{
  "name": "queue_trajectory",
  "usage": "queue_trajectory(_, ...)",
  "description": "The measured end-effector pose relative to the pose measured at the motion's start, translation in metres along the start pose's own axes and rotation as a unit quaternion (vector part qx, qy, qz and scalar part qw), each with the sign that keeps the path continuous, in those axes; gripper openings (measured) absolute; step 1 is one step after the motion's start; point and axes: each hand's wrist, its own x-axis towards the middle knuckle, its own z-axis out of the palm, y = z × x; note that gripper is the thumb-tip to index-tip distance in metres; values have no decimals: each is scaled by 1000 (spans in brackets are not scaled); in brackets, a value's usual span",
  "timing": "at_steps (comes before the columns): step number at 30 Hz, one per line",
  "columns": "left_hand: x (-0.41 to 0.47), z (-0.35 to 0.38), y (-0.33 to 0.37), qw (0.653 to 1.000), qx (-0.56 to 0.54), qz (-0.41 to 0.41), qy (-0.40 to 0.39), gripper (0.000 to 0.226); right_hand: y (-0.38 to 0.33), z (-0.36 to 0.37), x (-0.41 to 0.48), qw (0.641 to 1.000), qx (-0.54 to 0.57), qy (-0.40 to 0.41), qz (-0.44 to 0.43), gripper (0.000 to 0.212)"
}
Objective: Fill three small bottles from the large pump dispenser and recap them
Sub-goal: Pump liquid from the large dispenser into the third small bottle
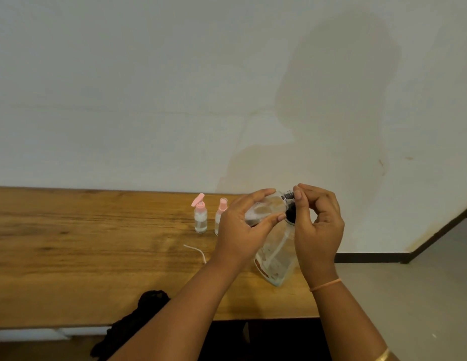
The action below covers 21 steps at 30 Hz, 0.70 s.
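Backdrop: stained pale wall (pixel 175 100) behind a wooden bench (pixel 83 256); dark skirting (pixel 370 257) and grey floor (pixel 422 295) off to the right.
Left grip: my left grip (pixel 240 233) curls round a small clear bottle (pixel 263 209), held on its side, I judge so its mouth meets the spout.
Right grip: my right grip (pixel 318 230) pinches the black pump head (pixel 288 196) between thumb and forefinger, probably to aim it.
Source: large pump dispenser (pixel 276 259) stands near the bench's right end, under both hands.
Waiting: two pink-capped bottles (pixel 200 217) upright just left of my left hand, the nearer one half hidden.
Loose: white dip tube (pixel 195 250) lies on the bench; black cloth (pixel 138 316) hangs at the front edge.
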Motion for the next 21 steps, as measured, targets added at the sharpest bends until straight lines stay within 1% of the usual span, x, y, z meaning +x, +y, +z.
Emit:
queue_trajectory(6, -3, 3, -11, 1000, 15, -13, -5, 43, 14, -5, -1, 999, -18, -32, -12, 8)
queue_trajectory(10, -3, 5, -7, 1000, 0, -10, -8, 41, 6, -5, -2, 1000, 6, -19, 18, 15)
queue_trajectory(12, -1, 5, -4, 1000, -14, -5, -8, 41, 1, -4, 1, 1000, 2, -3, 8, 19)
queue_trajectory(15, 0, 3, -4, 1000, -13, -3, 1, 44, -1, 0, 2, 1000, 5, -3, 15, 27)
queue_trajectory(16, 0, 3, -5, 1000, -11, -2, 5, 44, 0, 0, 1, 1000, 3, -4, 15, 26)
queue_trajectory(19, -2, 5, -10, 1000, -8, -7, 3, 43, 8, -2, -1, 1000, -7, -13, 0, 10)
queue_trajectory(21, -3, 5, -13, 1000, -2, -13, -4, 43, 12, -4, -3, 1000, -17, -21, -11, 9)
